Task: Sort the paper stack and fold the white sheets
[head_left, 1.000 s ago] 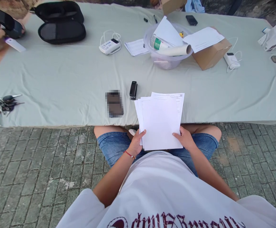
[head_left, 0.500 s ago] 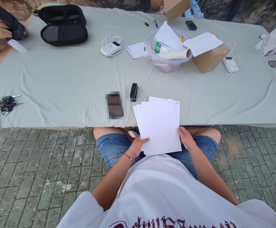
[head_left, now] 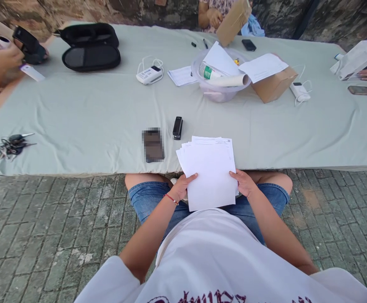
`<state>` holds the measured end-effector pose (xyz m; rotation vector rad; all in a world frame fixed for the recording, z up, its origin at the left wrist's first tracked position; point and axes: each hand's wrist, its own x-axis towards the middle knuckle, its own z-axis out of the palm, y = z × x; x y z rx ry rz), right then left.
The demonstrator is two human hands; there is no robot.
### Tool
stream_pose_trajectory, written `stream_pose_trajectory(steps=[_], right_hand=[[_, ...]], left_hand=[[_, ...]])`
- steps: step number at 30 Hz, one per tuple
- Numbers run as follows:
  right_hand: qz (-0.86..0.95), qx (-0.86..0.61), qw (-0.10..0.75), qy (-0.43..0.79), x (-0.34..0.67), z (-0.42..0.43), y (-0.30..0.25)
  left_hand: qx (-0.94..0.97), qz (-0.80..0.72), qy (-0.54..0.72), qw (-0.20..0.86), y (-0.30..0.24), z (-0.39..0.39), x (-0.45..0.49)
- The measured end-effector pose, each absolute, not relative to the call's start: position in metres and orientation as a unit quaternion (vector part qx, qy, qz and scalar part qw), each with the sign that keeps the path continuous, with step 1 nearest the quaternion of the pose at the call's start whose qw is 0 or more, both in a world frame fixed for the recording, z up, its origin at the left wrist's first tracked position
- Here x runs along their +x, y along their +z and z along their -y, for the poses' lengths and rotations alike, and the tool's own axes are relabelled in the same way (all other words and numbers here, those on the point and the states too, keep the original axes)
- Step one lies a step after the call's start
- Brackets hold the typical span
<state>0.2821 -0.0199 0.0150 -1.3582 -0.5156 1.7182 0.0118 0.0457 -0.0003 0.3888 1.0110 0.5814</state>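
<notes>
At the far left, keys [head_left: 14, 145] lie on the table [head_left: 85, 122], well apart from the work; next along comes a dark, blurred-out slab [head_left: 153, 145] near the front edge, then a stapler [head_left: 177, 128] just beside it, lying lengthwise away from the person. The left hand [head_left: 181, 187] grips the left edge of the papers [head_left: 210, 176], thumb flat on the top sheet, fingers mostly hidden beneath. The papers reach from above the lap to over the table's front edge, their far ends fanned out unevenly, and whether they rest on the cloth I cannot tell. The stack looks light and thin, limp enough to bend if held at one end only, and the smooth sheets probably slide over one another easily; edges could crease under a hard pinch. Opposite side edges, about midway along, seem the best hold, with thumbs above and fingers below as support; pressing the fanned corners alone would likely catch only some sheets. The right hand [head_left: 243, 182] pinches the right edge in like manner, its thumb on top and its fingers partly out of sight. Farther right and back, a box [head_left: 273, 86] stands clear of both hands.
</notes>
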Motion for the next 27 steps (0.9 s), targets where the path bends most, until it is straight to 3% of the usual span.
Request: stream_pose_trajectory(steps=[5,10,15,21,27], right_hand=[[0.153,-0.543,0.429,0.705,0.278,0.015,0.007],[0.249,-0.576,0.396,0.671,0.28,0.012,0.014],[0.384,-0.591,0.381,0.599,0.29,-0.011,0.055],[0.547,-0.569,0.467,0.398,0.311,-0.053,0.136],[0.573,-0.496,0.541,0.364,0.317,-0.085,0.156]], left_hand=[[0.194,-0.469,0.308,0.804,0.003,-0.042,0.014],[0.174,-0.458,0.349,0.799,0.015,-0.048,0.002],[0.241,-0.398,0.35,0.813,0.047,-0.062,0.002],[0.439,-0.313,0.462,0.705,0.12,-0.109,0.015],[0.581,-0.293,0.443,0.616,0.166,-0.153,0.024]])
